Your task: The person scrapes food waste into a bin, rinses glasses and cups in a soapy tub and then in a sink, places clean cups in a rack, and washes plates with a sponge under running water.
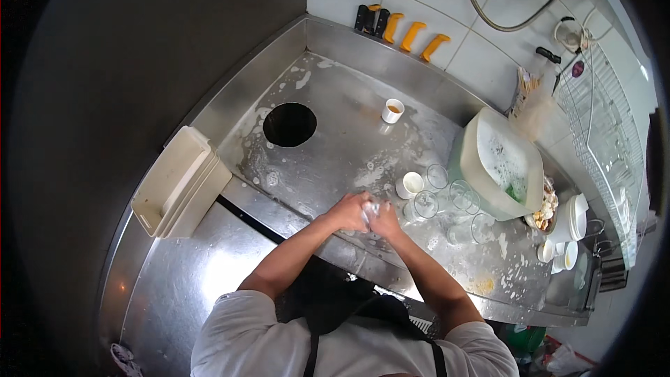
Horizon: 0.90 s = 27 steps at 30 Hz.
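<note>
My left hand (349, 212) and my right hand (386, 219) meet over the front part of a stainless steel counter basin (340, 152). Between them they grip a small, shiny whitish object (371, 210), mostly covered by fingers and too blurred to name surely. Just right of my right hand stand a white cup (409, 185) and several clear drinking glasses (421, 205). Farther back, a small white cup (392, 111) with brownish liquid or residue sits on the wet steel.
A pale plastic tub (471, 167) of suds stands at right, beside a bowl of food scraps (544, 209) and white containers (570, 220). A round hole (290, 124) opens at back left. Nested cream bins (180, 188) straddle the left edge. Orange and black handles (413, 36) line the wall.
</note>
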Motion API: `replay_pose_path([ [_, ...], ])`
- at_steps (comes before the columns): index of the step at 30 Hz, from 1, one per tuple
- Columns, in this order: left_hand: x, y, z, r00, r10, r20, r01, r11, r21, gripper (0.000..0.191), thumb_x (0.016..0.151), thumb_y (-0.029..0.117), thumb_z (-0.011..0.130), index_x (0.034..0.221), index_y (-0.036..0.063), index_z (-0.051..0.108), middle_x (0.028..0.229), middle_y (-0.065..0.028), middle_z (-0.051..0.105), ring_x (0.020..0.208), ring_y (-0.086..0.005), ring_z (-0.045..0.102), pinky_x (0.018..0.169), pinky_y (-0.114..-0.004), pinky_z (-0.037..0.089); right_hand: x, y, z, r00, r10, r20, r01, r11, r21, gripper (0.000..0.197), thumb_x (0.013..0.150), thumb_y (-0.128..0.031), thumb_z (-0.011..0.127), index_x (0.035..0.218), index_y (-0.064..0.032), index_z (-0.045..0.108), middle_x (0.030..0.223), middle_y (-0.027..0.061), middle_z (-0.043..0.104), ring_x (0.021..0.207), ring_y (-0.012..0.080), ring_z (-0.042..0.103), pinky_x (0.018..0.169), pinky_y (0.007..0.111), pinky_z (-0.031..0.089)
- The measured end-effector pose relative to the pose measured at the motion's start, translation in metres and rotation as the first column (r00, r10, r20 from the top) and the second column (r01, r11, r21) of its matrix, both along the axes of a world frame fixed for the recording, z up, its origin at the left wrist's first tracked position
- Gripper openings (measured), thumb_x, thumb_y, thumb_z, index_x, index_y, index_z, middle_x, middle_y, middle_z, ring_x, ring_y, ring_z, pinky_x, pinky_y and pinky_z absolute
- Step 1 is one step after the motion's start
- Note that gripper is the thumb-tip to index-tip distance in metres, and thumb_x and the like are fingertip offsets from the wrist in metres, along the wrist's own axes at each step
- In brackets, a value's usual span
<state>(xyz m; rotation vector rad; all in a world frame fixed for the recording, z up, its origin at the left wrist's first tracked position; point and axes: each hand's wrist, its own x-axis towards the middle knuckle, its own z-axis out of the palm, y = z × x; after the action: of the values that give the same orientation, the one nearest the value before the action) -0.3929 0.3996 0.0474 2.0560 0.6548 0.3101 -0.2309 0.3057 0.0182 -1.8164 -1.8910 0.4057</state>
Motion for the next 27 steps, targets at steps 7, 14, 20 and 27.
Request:
replay_pose_path([
  [7,0.008,0.015,-0.024,0.984,-0.177,-0.016,0.178,0.975,0.135,0.075,0.057,0.020,0.087,0.122,0.0023,0.052,0.114,-0.0230,0.065,0.109,-0.0424,0.061,0.093,-0.049,0.050,0.014,0.020,0.003,0.724,0.609,0.324,-0.485,0.784,-0.388,0.033,0.084,-0.019,0.065,0.115,-0.0057,0.064,0.109,0.0167,0.069,0.111,0.0309,0.065,0.114,0.064,0.024],
  [14,0.054,0.050,-0.061,0.967,0.133,0.218,-0.180,0.961,0.211,0.081,0.067,0.019,0.085,0.136,0.0092,0.044,0.131,-0.0204,0.057,0.121,-0.0411,0.055,0.105,-0.049,0.043,0.021,0.049,0.042,0.872,-0.323,-0.369,0.216,0.929,-0.301,0.047,0.071,-0.004,0.074,0.118,-0.0024,0.065,0.103,0.0135,0.072,0.088,0.0227,0.069,0.080,0.034,0.054],
  [20,0.143,0.070,-0.073,0.965,0.263,-0.003,-0.231,0.852,0.469,0.067,0.081,0.022,0.074,0.139,0.0093,0.044,0.138,-0.0172,0.055,0.129,-0.0385,0.051,0.118,-0.063,0.014,0.044,-0.010,0.126,0.658,-0.302,-0.690,0.381,0.924,-0.041,0.056,0.073,0.003,0.073,0.127,0.0000,0.059,0.112,0.0099,0.069,0.102,0.0152,0.064,0.089,0.030,0.051],
  [27,0.199,0.149,-0.064,0.850,0.457,0.261,-0.512,0.832,0.214,0.057,0.078,0.005,0.071,0.131,0.0184,0.059,0.143,-0.0232,0.049,0.138,-0.0397,0.040,0.116,-0.044,0.034,0.093,-0.124,0.173,0.465,-0.461,-0.756,0.606,0.788,-0.108,0.055,0.077,0.000,0.071,0.129,0.0019,0.056,0.115,0.0117,0.069,0.106,0.0175,0.065,0.095,0.030,0.049],
])
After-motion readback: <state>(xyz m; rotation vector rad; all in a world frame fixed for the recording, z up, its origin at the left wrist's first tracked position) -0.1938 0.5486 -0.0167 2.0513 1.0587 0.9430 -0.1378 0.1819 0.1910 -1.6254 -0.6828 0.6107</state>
